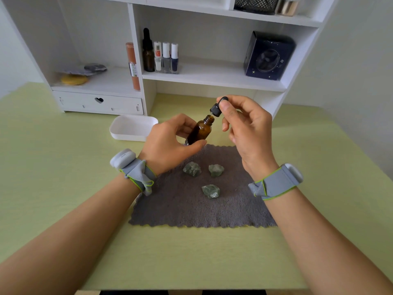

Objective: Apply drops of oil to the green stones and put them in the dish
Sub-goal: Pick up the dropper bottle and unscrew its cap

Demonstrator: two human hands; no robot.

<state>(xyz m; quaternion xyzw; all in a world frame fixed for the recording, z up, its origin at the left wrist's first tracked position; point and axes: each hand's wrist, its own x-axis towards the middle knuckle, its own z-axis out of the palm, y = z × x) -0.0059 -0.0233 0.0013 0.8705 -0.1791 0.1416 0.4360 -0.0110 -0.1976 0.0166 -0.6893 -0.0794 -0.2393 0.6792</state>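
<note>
Three green stones lie on a grey cloth (191, 209): one at the back left (192, 169), one at the back right (216, 170), one nearer me (210, 191). My left hand (168, 143) grips a tilted amber oil bottle (201, 129) above the cloth's far edge. My right hand (244, 128) pinches the black dropper cap (217, 107), lifted just off the bottle's open neck, its thin tube still at the mouth. The white dish (131, 127) stands left of the bottle, with nothing visible inside.
A white shelf unit (136, 67) stands at the back of the green table (63, 188), holding another dropper bottle (148, 52), nail polish bottles (166, 57), a dark box (268, 56) and an orange tube (133, 64). A small drawer (100, 103) is at the lower left.
</note>
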